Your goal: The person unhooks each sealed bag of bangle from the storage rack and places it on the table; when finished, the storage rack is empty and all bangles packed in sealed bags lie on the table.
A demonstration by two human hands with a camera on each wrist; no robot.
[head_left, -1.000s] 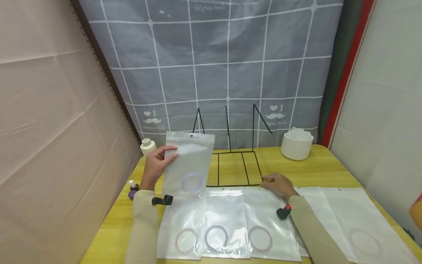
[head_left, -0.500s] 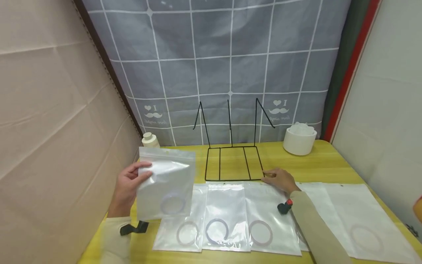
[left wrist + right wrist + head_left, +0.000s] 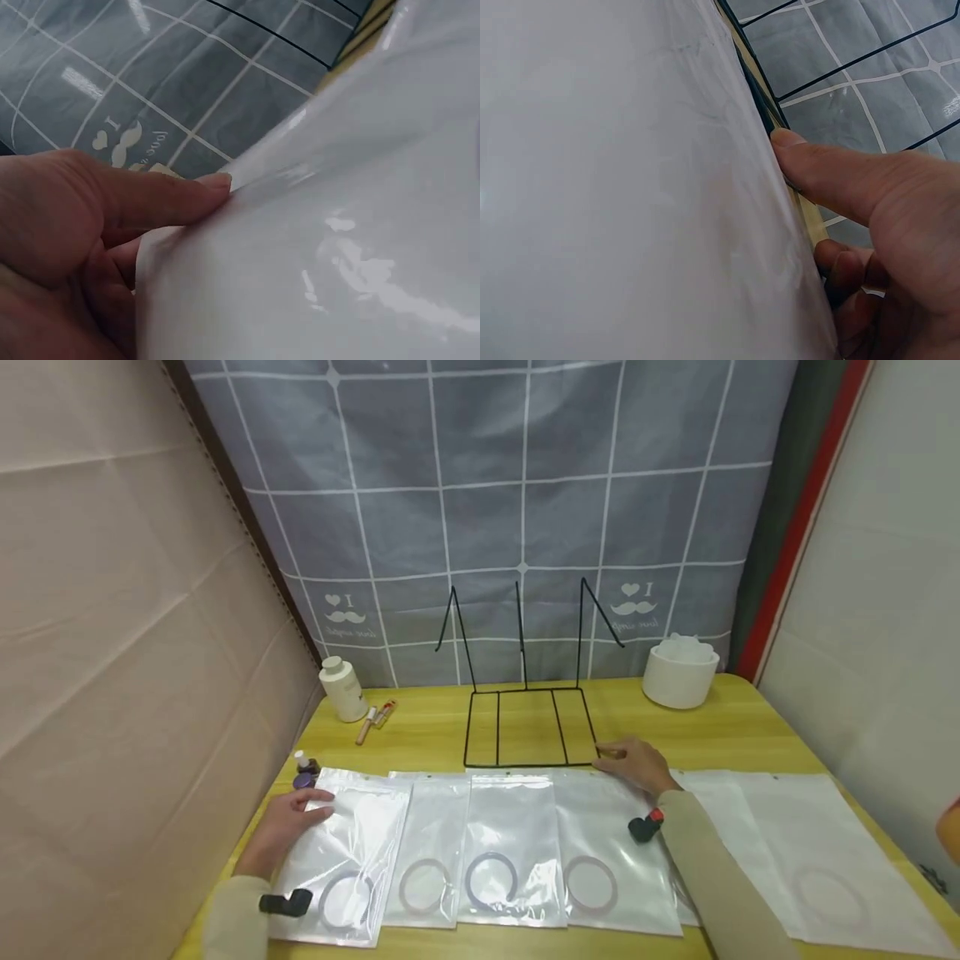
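Note:
My left hand (image 3: 279,831) pinches the upper left edge of a clear zip bag (image 3: 365,827) with a ring-shaped item inside. In the left wrist view the thumb (image 3: 176,199) lies on top of the plastic, other fingers behind it. This bag lies at the left end of a row, beside a similar bag (image 3: 433,810), another (image 3: 513,814) and a wider one (image 3: 600,814), each holding a ring. My right hand (image 3: 637,766) grips the near right corner of a black wire rack (image 3: 498,727); in the right wrist view the thumb (image 3: 832,172) presses its wire, fingers curled beneath.
More white bags (image 3: 795,818) lie at the right, partly under my right sleeve (image 3: 720,877). A white bottle (image 3: 345,693), two small tubes (image 3: 366,727) and a small dark bottle (image 3: 306,763) stand or lie at the left. A white round container (image 3: 678,678) is at the back right.
My left hand has brought the raised zip bag left and down onto the table, beside the row. The right hand has stayed at the rack's corner.

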